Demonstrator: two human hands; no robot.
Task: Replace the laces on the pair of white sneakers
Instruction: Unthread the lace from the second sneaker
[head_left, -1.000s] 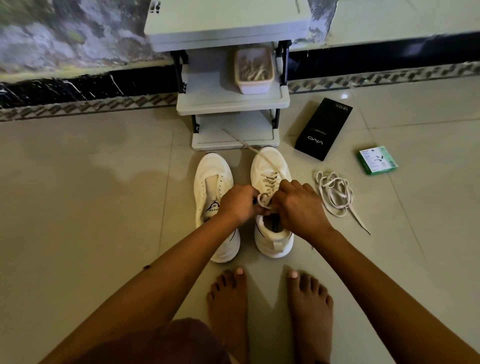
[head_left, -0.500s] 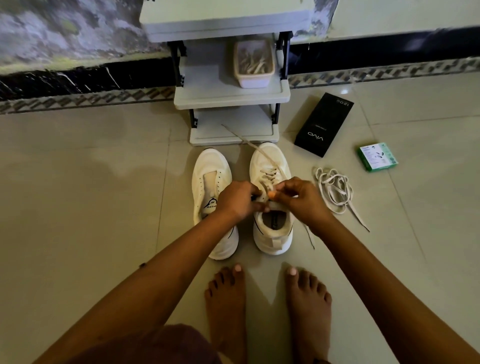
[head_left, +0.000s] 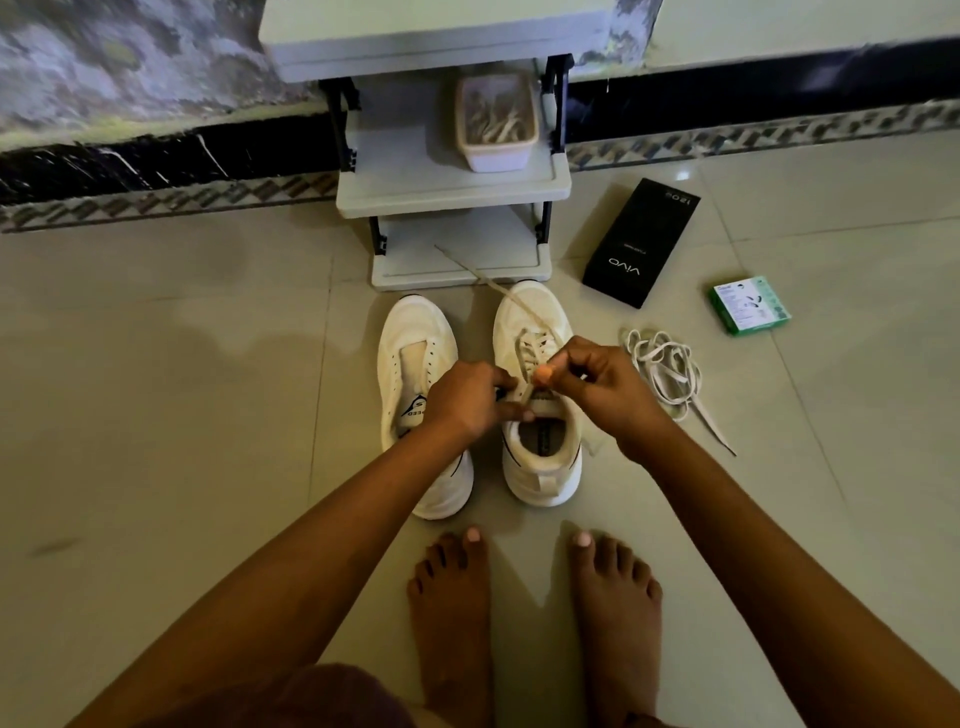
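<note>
We see two white sneakers side by side on the tiled floor. Left sneaker (head_left: 415, 364): smooth white upper, eyelets bare, no lace. Left hand (head_left: 465, 397) sits over the gap between the shoes, grip curled, pinching the cream flat lace (head_left: 524, 392) at the top eyelets of the right sneaker (head_left: 540, 457). Right hand (head_left: 597, 384) is just beside it, thumb and forefinger pinched on the same lace above the tongue. One loose lace end runs off the toe toward the grey plastic shelf rack (head_left: 452, 192). One tub (head_left: 496, 122) of laces sits on the rack's middle shelf. Right of the shoes: one coiled flat lace (head_left: 665, 371), one black rectangular vivo box (head_left: 641, 241), one small green box (head_left: 749, 305). Two bare feet below.
</note>
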